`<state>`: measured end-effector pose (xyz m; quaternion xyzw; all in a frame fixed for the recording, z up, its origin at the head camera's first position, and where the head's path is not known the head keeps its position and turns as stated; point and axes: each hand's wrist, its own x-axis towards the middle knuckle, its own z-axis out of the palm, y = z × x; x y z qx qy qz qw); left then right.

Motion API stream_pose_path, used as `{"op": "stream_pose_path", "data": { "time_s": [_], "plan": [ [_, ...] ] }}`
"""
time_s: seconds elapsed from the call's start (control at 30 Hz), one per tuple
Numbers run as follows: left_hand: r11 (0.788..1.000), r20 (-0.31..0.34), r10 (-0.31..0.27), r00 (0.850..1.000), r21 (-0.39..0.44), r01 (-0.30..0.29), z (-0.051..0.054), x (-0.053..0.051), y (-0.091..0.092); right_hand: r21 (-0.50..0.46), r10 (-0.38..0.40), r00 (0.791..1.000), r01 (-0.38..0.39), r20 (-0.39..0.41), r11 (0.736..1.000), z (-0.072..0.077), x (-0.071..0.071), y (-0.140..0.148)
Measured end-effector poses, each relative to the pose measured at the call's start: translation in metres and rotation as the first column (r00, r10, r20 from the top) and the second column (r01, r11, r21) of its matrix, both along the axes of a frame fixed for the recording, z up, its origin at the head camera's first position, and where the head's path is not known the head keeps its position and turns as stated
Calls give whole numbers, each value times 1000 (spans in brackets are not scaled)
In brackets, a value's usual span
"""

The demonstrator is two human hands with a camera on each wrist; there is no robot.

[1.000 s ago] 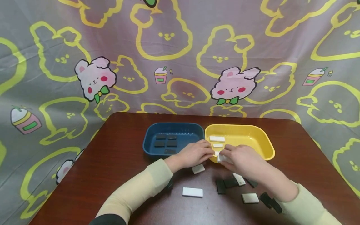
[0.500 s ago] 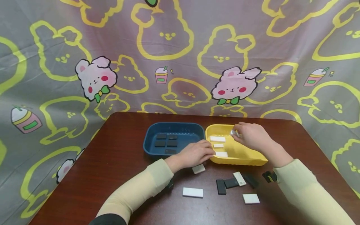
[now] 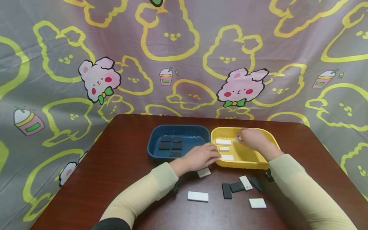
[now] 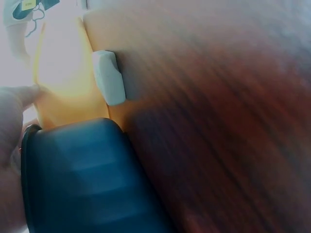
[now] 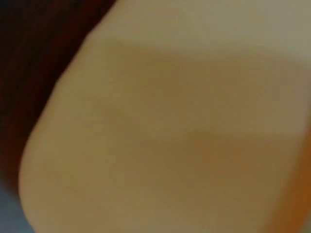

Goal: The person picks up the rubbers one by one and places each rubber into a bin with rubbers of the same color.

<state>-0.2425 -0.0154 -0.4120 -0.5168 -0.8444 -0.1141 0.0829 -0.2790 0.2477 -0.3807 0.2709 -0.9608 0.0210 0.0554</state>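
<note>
My left hand [image 3: 202,157] reaches across the front right corner of the blue tray [image 3: 152,153]. Its bent fingers hold the near left rim of the yellow tray [image 3: 244,165]. Over the far part of that tray, my right hand [image 3: 254,139] pinches a small white tile [image 3: 238,138], mostly hidden by the fingers. Three white tiles lie along the yellow tray's left side, among them a long white tile [image 3: 223,142]. Several black tiles, such as a black tile [image 3: 164,147], lie in rows in the blue tray. The right wrist view shows only blurred skin.
On the brown table [image 3: 115,159], before the trays, lie a long white tile [image 3: 198,196], another white tile [image 3: 257,203], a leaning white tile [image 3: 245,182] and black tiles [image 3: 226,190]. One pale tile [image 4: 109,77] sits beside the yellow tray's front wall. A patterned cloth [image 3: 184,70] hangs behind.
My right hand has moved from the yellow tray's near left corner to its far side with the white tile, then lowered it. One white tile now shows near the front rim. The left hand stays put.
</note>
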Motion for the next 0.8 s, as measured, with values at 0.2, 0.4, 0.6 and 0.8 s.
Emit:
{"op": "stream_pose_path", "data": {
  "time_s": [0.2, 0.4, 0.6, 0.8],
  "plan": [
    [1000, 24, 4, 1000, -10, -4, 2, 1, 1, 6, -5, 1000, 5, 31, 1000, -13, -3, 3],
    [1000, 40, 13, 999, -23, -12, 3, 1, 2, 33, 1, 1000, -2, 25, 999, -23, -8, 5],
    [1000, 43, 13, 999, -27, -12, 3, 1, 1, 45, 0, 1000, -2, 31, 999, -27, -10, 4],
    [1000, 38, 16, 999, -26, -15, 2, 2, 1, 43, 13, 1000, -13, -6, 999, -28, -10, 3]
  ]
}}
